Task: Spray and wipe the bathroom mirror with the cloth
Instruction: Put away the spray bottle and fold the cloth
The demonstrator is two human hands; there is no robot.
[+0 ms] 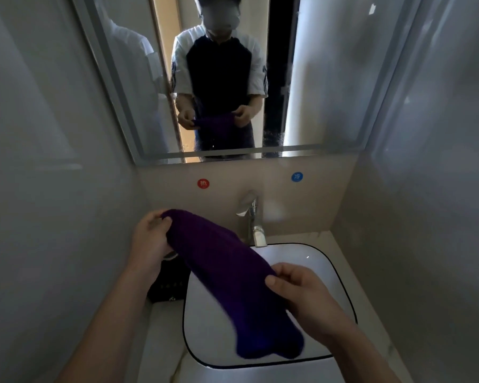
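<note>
You stand at a narrow bathroom alcove. Straight ahead hangs the wall mirror (315, 78), large and tilted in view, with specks low on its glass. Below it sits a white basin (324, 272) with a dark rim, a chrome tap (253, 219) at its back. A dark object (168, 286), too dim to identify, rests on the counter just left of the basin. No spray bottle is visible.

The purple cloth (233, 272) hangs over the basin, stretched between your hands in a loose roll. Your left hand (150, 239) curls its fingers around the far upper end. Your right hand (299, 291) pinches the near edge between thumb and fingers. The cloth looks soft, light and limp; it will likely sag wherever unsupported, so bunch it into a pad in one palm before wiping.
</note>
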